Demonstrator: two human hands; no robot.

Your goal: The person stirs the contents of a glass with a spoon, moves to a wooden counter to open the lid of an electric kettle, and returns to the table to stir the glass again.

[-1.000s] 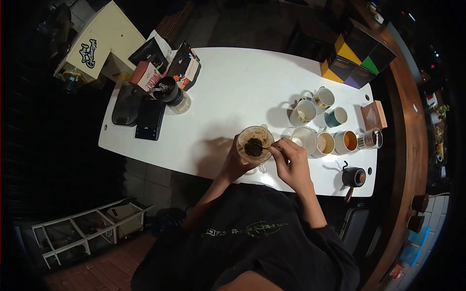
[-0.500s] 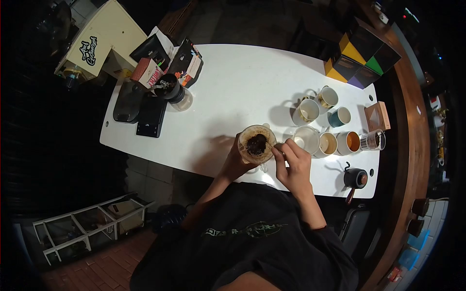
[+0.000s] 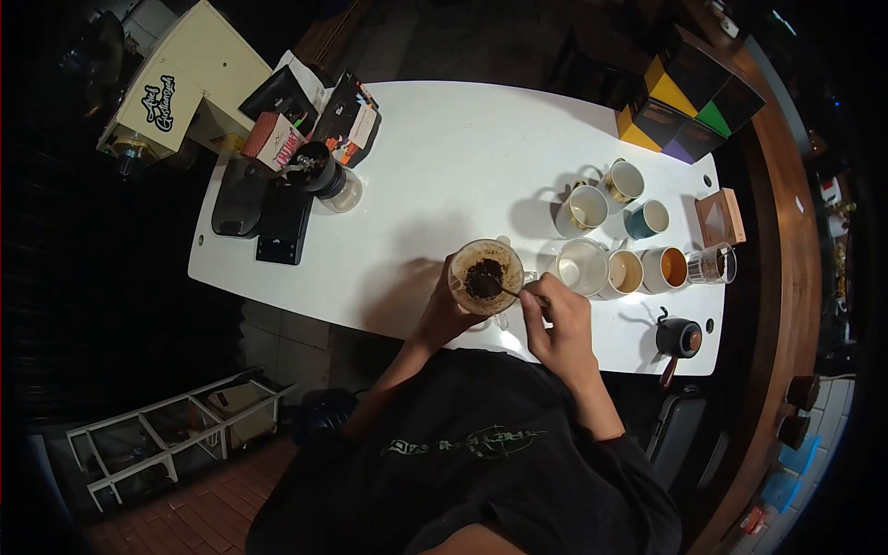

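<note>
The left hand is gripping a glass dripper holding dark wet grounds, while the right hand is pinching a spoon inside it.

A cluster of mugs stands on the white table, with a black kettle near its front edge. Colourful boxes sit at one far corner, and a black scale lies beside a grinder at the other end.

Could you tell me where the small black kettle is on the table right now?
In the head view, the black kettle stands at the white table's near right corner, just below the row of cups.
</note>
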